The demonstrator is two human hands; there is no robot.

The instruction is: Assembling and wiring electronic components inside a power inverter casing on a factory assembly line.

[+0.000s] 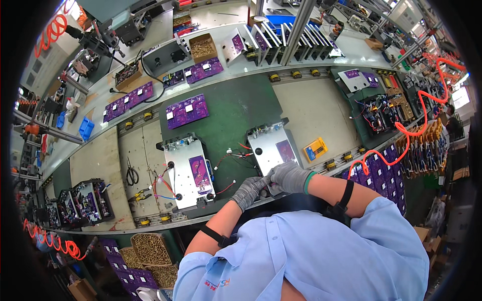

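Note:
Both my hands wear grey knit gloves and meet at the near end of a silver metal housing (271, 145). My left hand (248, 193) is closed at its near left corner, fingertips pinched together. My right hand (290, 178) curls over the near edge, its fingers closed against the left fingertips. Whatever lies between the fingers is too small or hidden to make out. A purple circuit board shows through the housing's cutout, and wires with a white connector (229, 151) trail from its left side. To the left lies a second silver housing (183, 173) with red and blue wires.
A yellow box (315, 149) lies right of the housing. Pliers (139, 196) and black-handled scissors (131, 175) rest at left. Beyond is a purple board panel (187, 111). Bins of brass-coloured screws (150, 249) stand below the bench edge. A coiled red hose (426, 108) hangs at right.

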